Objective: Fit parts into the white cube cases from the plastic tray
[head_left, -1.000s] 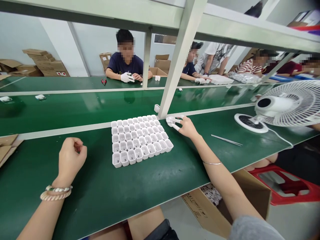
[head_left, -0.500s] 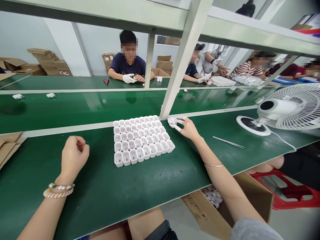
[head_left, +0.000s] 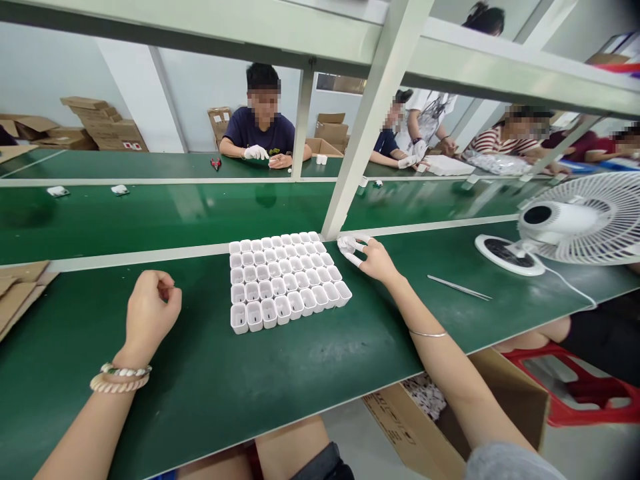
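Note:
My left hand (head_left: pixel 151 308) rests on the green table with its fingers curled into a loose fist, and nothing shows in it. To its right stands a tight block of small white open cups (head_left: pixel 287 277) in rows. Small dark slots or marks show inside the front ones. Just beyond the block's right corner, my right hand (head_left: pixel 373 257), with white covers on some fingertips, has its thumb and fingers around a crumpled white bundle (head_left: pixel 345 245). What the bundle is made of is too small to tell. Metal tweezers (head_left: pixel 459 287) lie to the right of that hand.
A white fan (head_left: pixel 550 220) stands at the right. Before me a slanted post (head_left: pixel 370 127) rises beside a green belt (head_left: pixel 225 207) carrying small white pieces (head_left: pixel 120 190). Flat cardboard (head_left: pixel 20 293) lies left; an open carton (head_left: pixel 400 427) stands below the edge. Co-workers sit opposite.
The small white pieces on the belt have moved right, and a white cup now shows beside the post. The opposite co-worker's hands have shifted. Both my hands stay nearly still.

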### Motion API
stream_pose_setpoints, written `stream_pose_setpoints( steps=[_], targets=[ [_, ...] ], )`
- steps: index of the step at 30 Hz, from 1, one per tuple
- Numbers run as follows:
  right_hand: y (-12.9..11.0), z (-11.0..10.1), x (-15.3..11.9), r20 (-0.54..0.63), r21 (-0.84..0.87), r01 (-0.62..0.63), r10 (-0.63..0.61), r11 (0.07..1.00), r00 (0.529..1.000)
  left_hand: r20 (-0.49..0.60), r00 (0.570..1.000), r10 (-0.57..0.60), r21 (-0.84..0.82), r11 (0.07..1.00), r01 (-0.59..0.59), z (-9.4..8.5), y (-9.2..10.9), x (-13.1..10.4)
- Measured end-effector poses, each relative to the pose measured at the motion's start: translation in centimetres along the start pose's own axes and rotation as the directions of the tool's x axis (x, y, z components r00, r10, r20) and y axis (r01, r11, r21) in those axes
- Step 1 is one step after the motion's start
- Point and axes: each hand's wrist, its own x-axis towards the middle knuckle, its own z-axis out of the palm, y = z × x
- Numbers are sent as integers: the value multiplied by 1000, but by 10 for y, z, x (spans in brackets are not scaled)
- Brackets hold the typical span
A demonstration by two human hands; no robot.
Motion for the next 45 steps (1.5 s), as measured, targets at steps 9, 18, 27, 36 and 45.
stream_pose_setpoints(
  steps=[9, 18, 27, 36, 45],
  targets=[
    [2, 0, -1, -79, 18, -11, 13, 1000, 997, -18, 999, 36, 4, 999, -36, 2, -4, -1],
    [5, 3, -2, -55, -15, -25, 25, 1000, 998, -8, 999, 33, 5, 999, -33, 2, -3, -1],
    [5, 3, -1, -52, -26, -12, 11, 1000, 999, -3, 1000, 28, -1, 1000, -28, 0, -2, 0],
    [5, 5, -1, -43, 2, -20, 20, 1000, 999, -14, 999, 29, -3, 1000, -29, 2, -2, -1],
    [2, 4, 0, -34, 40, -30, 31, 999, 999, 18, 1000, -15, -9, 1000, 15, 0, 2, 0]
  ],
)
